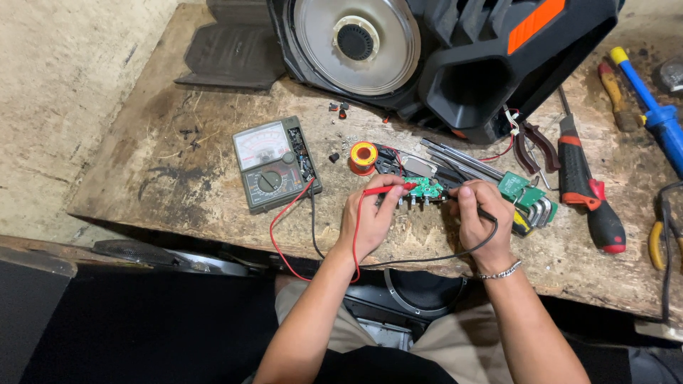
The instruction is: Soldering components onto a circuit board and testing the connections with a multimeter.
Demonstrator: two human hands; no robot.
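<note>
Our left hand [370, 217] pinches the red probe [388, 190] in a closed grip, its long axis running rightward so the tip meets the small green circuit board [425, 188]. Our right hand [475, 220] closes on the black probe [466, 192], pointing left onto the same board, which lies between both hands (each about equally near). Leads trail back to the analog multimeter [274, 163] on the wooden worktop [163, 163]. A solder spool [363, 157] sits just behind; no containers show.
</note>
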